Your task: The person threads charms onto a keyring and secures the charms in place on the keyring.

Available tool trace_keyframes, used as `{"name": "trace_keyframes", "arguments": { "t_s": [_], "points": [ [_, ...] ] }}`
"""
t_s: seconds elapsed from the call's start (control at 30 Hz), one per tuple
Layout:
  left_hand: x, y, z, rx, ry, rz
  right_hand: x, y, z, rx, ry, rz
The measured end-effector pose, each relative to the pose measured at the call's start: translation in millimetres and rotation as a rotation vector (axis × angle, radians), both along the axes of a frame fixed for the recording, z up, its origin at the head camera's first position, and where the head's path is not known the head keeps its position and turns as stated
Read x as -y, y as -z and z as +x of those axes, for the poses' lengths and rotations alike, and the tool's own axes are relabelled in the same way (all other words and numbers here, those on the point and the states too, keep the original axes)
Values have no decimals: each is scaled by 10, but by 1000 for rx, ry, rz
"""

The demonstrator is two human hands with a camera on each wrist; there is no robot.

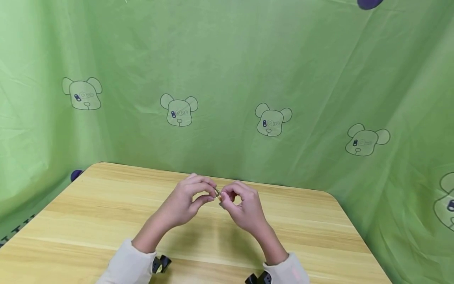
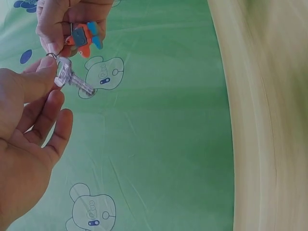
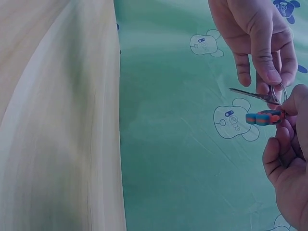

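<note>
Above the wooden table (image 1: 88, 221) my two hands meet fingertip to fingertip. My left hand (image 1: 212, 195) pinches the head of a small silver key (image 2: 73, 80), whose blade points away from the palm; the key (image 3: 251, 93) shows edge-on in the right wrist view. A thin metal ring (image 3: 278, 91) links the key to an orange and blue charm (image 2: 84, 35). My right hand (image 1: 223, 197) grips this charm (image 3: 263, 117) between thumb and curled fingers. In the head view the key (image 1: 217, 192) is only a small glint between the fingers.
A green cloth (image 1: 248, 59) printed with bear heads hangs behind and around the table. A dark blue round thing (image 1: 75, 174) sits at the table's far left corner, another (image 1: 369, 3) at the top edge. Black wrist mounts (image 1: 161, 263) show on both sleeves.
</note>
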State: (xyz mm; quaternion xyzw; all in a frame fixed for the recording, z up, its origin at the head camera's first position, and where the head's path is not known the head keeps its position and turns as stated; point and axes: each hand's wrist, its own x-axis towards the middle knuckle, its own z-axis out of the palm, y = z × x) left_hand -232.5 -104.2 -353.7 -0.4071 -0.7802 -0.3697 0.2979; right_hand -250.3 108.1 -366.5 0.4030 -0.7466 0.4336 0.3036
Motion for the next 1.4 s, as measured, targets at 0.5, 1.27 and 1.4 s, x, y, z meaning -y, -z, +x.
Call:
{"name": "trace_keyframes", "arguments": {
  "t_s": [0.5, 1.27, 1.4],
  "points": [
    [-39, 4, 23, 42, -59, -19, -13, 20, -26, -17, 36, 5],
    [-62, 18, 1, -9, -73, -31, -2, 22, -29, -36, 33, 10],
    [-56, 9, 8, -5, -66, -36, -4, 16, -30, -30, 32, 8]
  ]
}}
